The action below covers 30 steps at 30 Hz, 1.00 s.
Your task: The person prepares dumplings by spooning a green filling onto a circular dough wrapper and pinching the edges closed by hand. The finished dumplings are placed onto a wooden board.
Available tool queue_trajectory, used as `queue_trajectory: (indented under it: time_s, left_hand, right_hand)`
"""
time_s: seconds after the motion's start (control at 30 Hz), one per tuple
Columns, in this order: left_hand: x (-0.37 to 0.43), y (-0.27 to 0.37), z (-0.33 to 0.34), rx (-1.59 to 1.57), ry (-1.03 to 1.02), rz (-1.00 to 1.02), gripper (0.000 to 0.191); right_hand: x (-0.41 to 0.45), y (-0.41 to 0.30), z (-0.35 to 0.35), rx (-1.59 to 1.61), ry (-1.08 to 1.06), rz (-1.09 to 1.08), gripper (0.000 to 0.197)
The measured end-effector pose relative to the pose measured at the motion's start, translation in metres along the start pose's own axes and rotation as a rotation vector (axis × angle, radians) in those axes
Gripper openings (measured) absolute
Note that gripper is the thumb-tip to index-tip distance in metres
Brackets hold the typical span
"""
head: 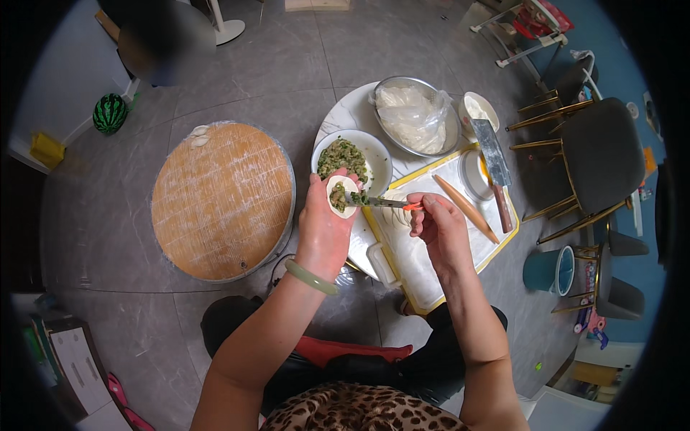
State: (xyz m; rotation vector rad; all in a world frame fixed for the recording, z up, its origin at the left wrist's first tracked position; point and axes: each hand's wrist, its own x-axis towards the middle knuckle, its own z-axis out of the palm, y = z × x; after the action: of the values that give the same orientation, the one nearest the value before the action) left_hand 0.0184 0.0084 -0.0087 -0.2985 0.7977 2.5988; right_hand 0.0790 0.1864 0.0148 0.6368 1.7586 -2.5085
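Note:
A round dough wrapper [349, 186] lies on the palm and fingers of my left hand [326, 226]. Green-flecked minced filling [338, 197] sits on the wrapper. My right hand [439, 221] grips a narrow metal spreader [385, 202] with an orange cord at its handle end. Its far end, with some filling stuck to it, reaches over the wrapper's edge. Just beyond my left hand stands a white bowl [381, 164] of the same filling [342, 155]. Below my right hand is a floured, yellow-edged board [415, 269], with a tapered wooden rolling pin [466, 209] on it.
A cleaver [493, 161] rests across a round white container [474, 175] at right. Behind are a metal colander [455, 126] with bagged dough [412, 116] and a bowl of flour [477, 108]. Two dumplings [199, 136] lie on a round woven tray [223, 204] at left. Chairs [601, 156] stand right.

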Motion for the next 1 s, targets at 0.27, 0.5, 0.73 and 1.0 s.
queue_trajectory:
  time_s: [0.27,0.5,0.73,1.0]
  left_hand:
    - [0.0,0.004,0.0,-0.05,0.017,-0.05,0.057]
    - [-0.004,0.009,0.009,-0.087,0.035,-0.081,0.057]
    - [-0.003,0.006,0.007,-0.064,-0.013,-0.077,0.057]
    - [0.0,0.004,0.004,-0.097,0.059,-0.052,0.057]
  right_hand:
    - [0.005,0.001,-0.009,0.15,-0.011,0.024,0.025]
    - [-0.017,-0.016,0.003,-0.211,-0.059,-0.278,0.027]
    - [-0.028,-0.012,0.016,-0.787,-0.13,-0.587,0.023]
    - [-0.025,-0.005,0.014,-0.548,-0.106,-0.451,0.025]
